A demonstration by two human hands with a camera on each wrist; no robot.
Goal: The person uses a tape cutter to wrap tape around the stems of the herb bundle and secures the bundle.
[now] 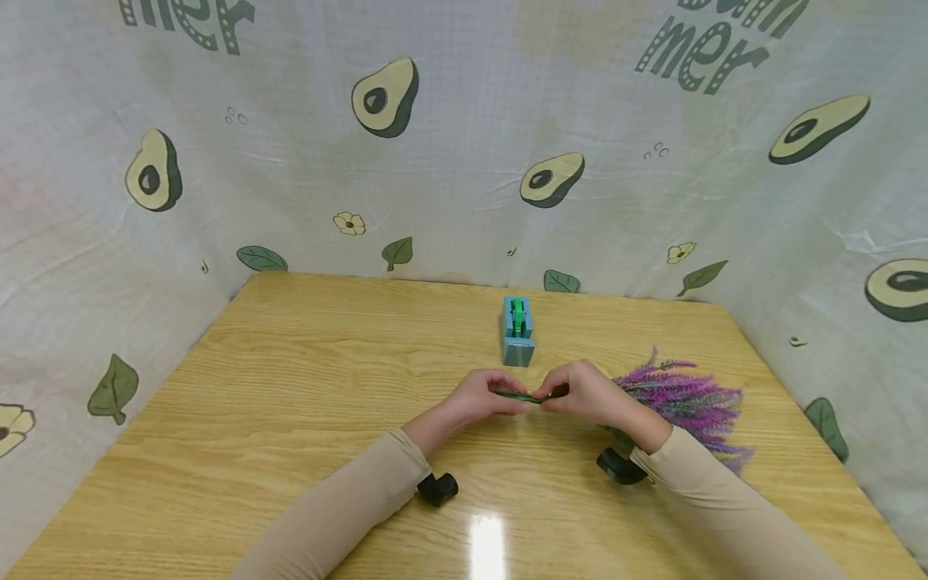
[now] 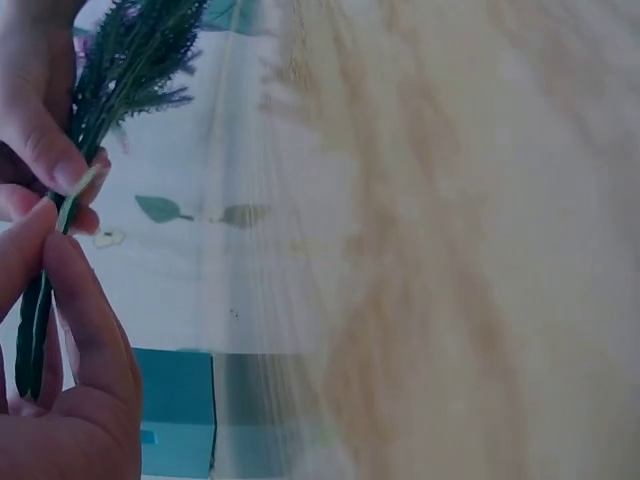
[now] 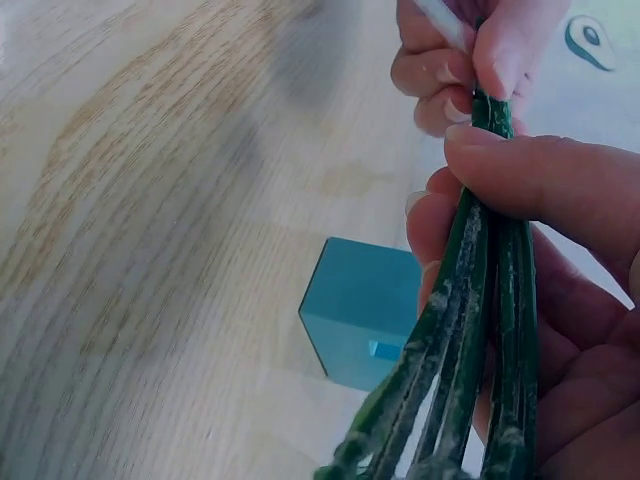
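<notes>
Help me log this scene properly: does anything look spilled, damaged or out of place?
Nothing stands out. The tape dispenser sits upright on the table, the purple flowers look intact where visible, and the left hand and right hand hold their green stems; I see no spill.

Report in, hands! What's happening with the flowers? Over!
Left hand, right hand: both pinching green stems. Purple flowers: off to the right. Tape dispenser: beyond hands, apparently not in the way.

On the printed backdrop beyond the surface's far edge, you can read green "mer" lettering twice, above the far-left and far-right corners; the letters over the right one are cut off.
</notes>
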